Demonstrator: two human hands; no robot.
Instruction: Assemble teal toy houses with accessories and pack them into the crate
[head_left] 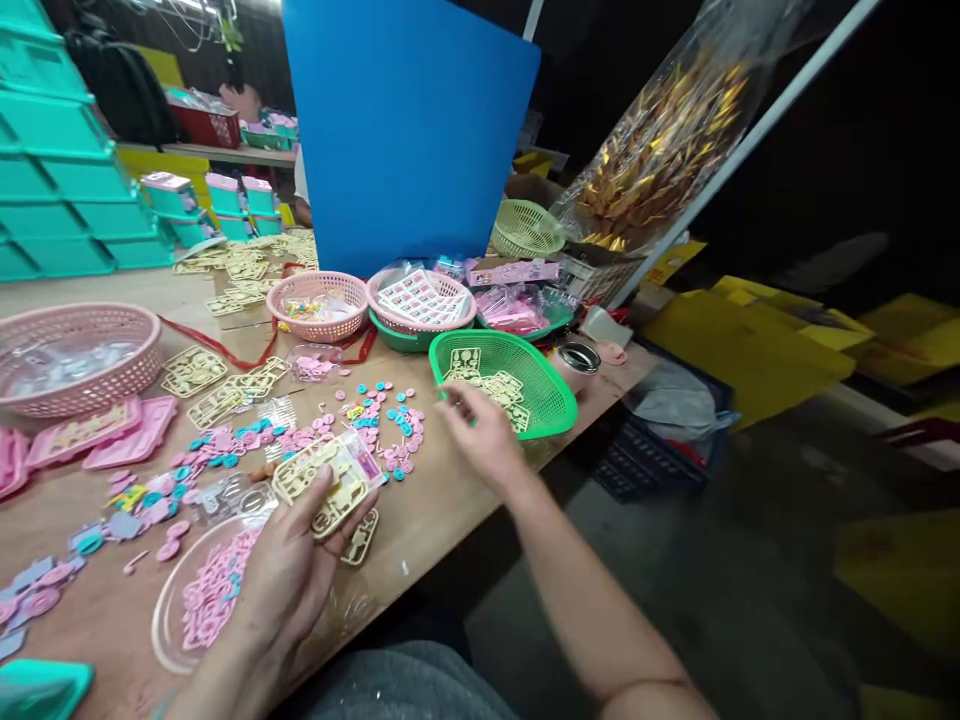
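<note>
My left hand (289, 565) is closed around a small stack of cream plastic part frames (322, 490). A packet with a pink printed edge (364, 455) lies with them, its contents not readable. My right hand (484, 435) is at the near left rim of a green mesh basket (559, 395). Its fingers are loosely curled and apart, and I see nothing between them. More cream part frames (487, 385) lie in that basket. Another cream frame (361, 538) rests on the table beneath my left hand. Beside my left wrist stands a clear bowl (161, 610) of small pink pieces (217, 590).
Pink and blue buttons (397, 420) are scattered across the table. Pink baskets (319, 325) and a blue panel (405, 130) stand behind. At left are a larger pink basket (82, 390) and pink trays (135, 435). A lidded jar (577, 365) sits near the right table edge.
</note>
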